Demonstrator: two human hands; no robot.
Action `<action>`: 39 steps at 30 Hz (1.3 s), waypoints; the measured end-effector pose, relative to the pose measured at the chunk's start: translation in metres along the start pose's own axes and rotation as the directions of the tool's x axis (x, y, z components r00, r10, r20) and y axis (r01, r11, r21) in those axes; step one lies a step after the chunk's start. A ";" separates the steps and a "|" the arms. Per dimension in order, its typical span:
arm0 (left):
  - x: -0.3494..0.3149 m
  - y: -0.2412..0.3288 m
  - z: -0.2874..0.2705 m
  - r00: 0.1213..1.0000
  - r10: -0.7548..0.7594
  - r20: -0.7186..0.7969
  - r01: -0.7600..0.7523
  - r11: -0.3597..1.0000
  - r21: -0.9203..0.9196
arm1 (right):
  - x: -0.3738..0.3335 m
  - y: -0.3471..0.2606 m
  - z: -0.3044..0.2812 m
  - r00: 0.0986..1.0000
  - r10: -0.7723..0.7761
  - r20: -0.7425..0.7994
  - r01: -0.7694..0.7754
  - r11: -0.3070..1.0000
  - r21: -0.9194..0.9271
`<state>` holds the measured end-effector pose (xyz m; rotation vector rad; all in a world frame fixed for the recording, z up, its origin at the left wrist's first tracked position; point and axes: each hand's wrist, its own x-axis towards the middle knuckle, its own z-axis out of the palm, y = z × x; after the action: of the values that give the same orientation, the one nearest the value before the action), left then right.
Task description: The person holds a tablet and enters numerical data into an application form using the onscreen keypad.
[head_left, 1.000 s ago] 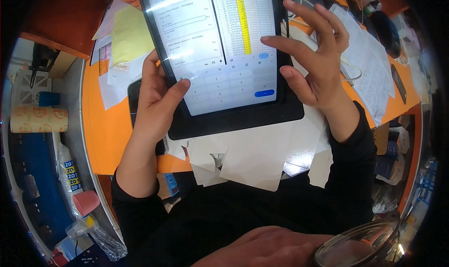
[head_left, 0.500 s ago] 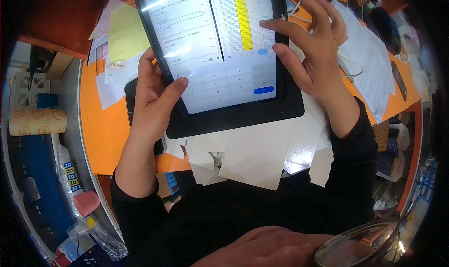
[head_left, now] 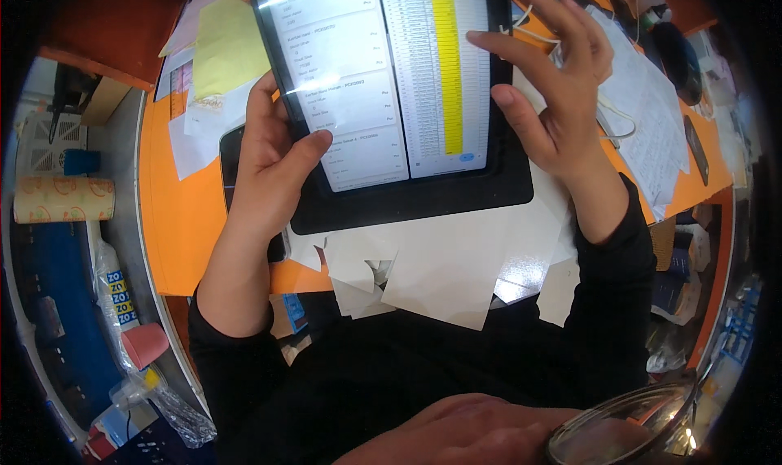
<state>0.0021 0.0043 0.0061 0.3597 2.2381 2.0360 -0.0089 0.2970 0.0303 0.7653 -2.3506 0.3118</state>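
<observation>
A tablet (head_left: pixel 350 107) in a black frame leans above a flat black case or board (head_left: pixel 415 208). Its lit screen is split: a list fills the left half, and a spreadsheet with a yellow column fills the right. My left hand (head_left: pixel 277 151) grips the tablet's left edge, thumb on the front at the screen's border and fingers behind it, partly hidden. My right hand (head_left: pixel 562 90) hovers at the right side of the screen, fingers spread and holding nothing. Its index fingertip is over or close to the spreadsheet; whether it touches the glass, I cannot tell.
White paper sheets (head_left: pixel 440 278) lie along the near edge of the orange table (head_left: pixel 187 245). At the left are a yellow sheet (head_left: pixel 230 50) and a dark phone-like device (head_left: pixel 230 168). Handwritten papers (head_left: pixel 643 115) and a white cable (head_left: pixel 621 131) lie at the right. A pink cup (head_left: pixel 145 345) is lower left.
The on-screen number keypad has gone, and the list and spreadsheet now fill the screen. The tablet and both hands appear shifted slightly right in the picture.
</observation>
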 end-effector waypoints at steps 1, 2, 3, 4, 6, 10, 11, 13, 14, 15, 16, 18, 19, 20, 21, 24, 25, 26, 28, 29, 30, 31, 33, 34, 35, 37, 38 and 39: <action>0.001 -0.001 -0.001 1.000 0.010 0.012 -0.010 1.000 0.004 | 0.000 -0.001 -0.001 1.000 -0.006 0.003 0.006 1.000 0.007; 0.000 -0.001 -0.001 1.000 0.020 0.024 -0.020 1.000 0.008 | -0.001 -0.004 -0.003 1.000 0.011 -0.001 -0.011 1.000 0.008; 0.000 0.000 -0.001 1.000 0.018 0.020 -0.019 1.000 0.007 | -0.001 -0.005 -0.005 0.999 0.032 -0.006 -0.031 0.999 0.006; -0.001 0.000 0.000 1.000 0.024 0.008 -0.024 0.999 0.044 | -0.001 -0.003 -0.003 1.000 0.028 -0.005 -0.028 1.000 0.008; -0.001 0.000 -0.001 1.000 0.030 -0.005 -0.030 0.996 0.080 | -0.004 0.002 0.004 0.998 0.001 -0.061 -0.003 1.000 -0.029; -0.001 -0.002 -0.001 0.999 0.051 0.018 -0.052 0.997 0.062 | -0.005 0.004 0.007 0.996 -0.012 -0.094 0.011 1.000 -0.012; -0.001 -0.002 0.000 1.000 0.026 0.012 -0.026 0.999 0.034 | -0.005 0.003 0.007 0.994 -0.012 -0.105 0.012 1.000 -0.005; 0.000 -0.004 0.001 1.000 0.014 -0.013 -0.014 1.000 0.025 | -0.004 0.001 0.005 0.993 -0.015 -0.116 0.015 1.000 0.004; 0.000 -0.004 0.002 0.999 0.002 -0.036 -0.001 1.000 0.016 | -0.004 -0.001 0.001 0.997 0.008 -0.076 -0.007 1.000 0.015; 0.000 -0.005 0.002 0.999 0.003 -0.035 -0.002 1.000 0.017 | -0.004 -0.002 -0.001 0.999 0.033 -0.037 -0.032 0.999 0.024; 0.000 -0.005 0.001 0.999 -0.001 -0.036 0.002 0.999 0.036 | -0.004 0.000 0.002 0.999 0.033 -0.038 -0.032 0.999 0.023; 0.001 -0.004 0.001 0.999 -0.003 -0.038 0.005 0.998 0.056 | -0.006 0.005 0.010 0.993 -0.069 -0.100 0.060 0.994 -0.087; 0.000 -0.003 0.001 1.000 -0.003 -0.031 0.004 0.999 0.046 | -0.006 0.005 0.009 0.992 -0.070 -0.101 0.061 0.994 -0.087; 0.000 -0.002 0.001 1.000 -0.002 -0.025 0.003 0.999 0.037 | -0.006 0.006 0.009 0.991 -0.078 -0.113 0.069 0.995 -0.079; 0.000 -0.002 0.001 1.000 -0.001 -0.026 0.002 0.999 0.037 | -0.006 0.006 0.009 0.989 -0.085 -0.124 0.077 0.995 -0.070; -0.001 0.000 0.000 1.000 -0.004 -0.016 0.004 0.999 0.034 | -0.007 0.007 0.011 0.984 -0.094 -0.149 0.085 0.994 -0.070; -0.001 0.001 0.001 0.999 -0.023 -0.023 0.024 0.999 0.039 | -0.007 0.007 0.012 0.984 -0.095 -0.149 0.085 0.994 -0.070; -0.002 0.001 0.001 0.999 -0.043 -0.031 0.044 0.998 0.044 | -0.007 0.008 0.013 0.982 -0.097 -0.160 0.088 0.994 -0.062; -0.002 0.000 0.000 0.999 -0.036 -0.025 0.036 0.999 0.020 | -0.007 0.008 0.014 0.980 -0.101 -0.171 0.093 0.994 -0.056; -0.002 0.000 0.000 0.999 -0.030 -0.019 0.030 1.000 -0.002 | -0.007 0.007 0.013 0.983 -0.095 -0.157 0.086 0.994 -0.064; -0.002 -0.001 -0.001 0.999 -0.028 -0.019 0.028 1.000 -0.002 | -0.006 0.007 0.012 0.986 -0.089 -0.143 0.080 0.994 -0.071; -0.002 -0.002 -0.001 1.000 -0.026 -0.010 0.026 1.000 -0.006 | -0.006 0.007 0.011 0.985 -0.090 -0.145 0.080 0.994 -0.073; -0.001 -0.001 -0.001 1.000 -0.020 0.003 0.020 1.000 -0.010 | -0.006 0.006 0.010 0.988 -0.080 -0.131 0.070 0.994 -0.079; -0.002 0.000 0.000 1.000 -0.018 0.000 0.018 1.000 -0.003 | -0.006 0.005 0.009 0.988 -0.077 -0.135 0.066 0.994 -0.084; -0.002 0.001 0.001 1.000 -0.016 -0.004 0.016 1.000 0.004 | -0.006 0.004 0.009 0.991 -0.067 -0.119 0.058 0.995 -0.078; -0.003 0.001 0.001 1.000 -0.008 0.006 0.008 1.000 -0.008 | -0.006 0.003 0.008 0.993 -0.051 -0.108 0.043 0.996 -0.074; -0.003 0.001 0.001 1.000 -0.003 0.010 0.004 1.000 -0.024 | -0.006 0.003 0.008 0.993 -0.056 -0.106 0.048 0.996 -0.074; -0.003 0.002 0.001 1.000 -0.003 0.016 0.003 1.000 -0.021 | -0.006 0.003 0.007 0.993 -0.060 -0.102 0.053 0.996 -0.073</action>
<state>0.0055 0.0050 0.0076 0.3697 2.2051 2.0458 -0.0107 0.2988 0.0208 0.7623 -2.2256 0.2379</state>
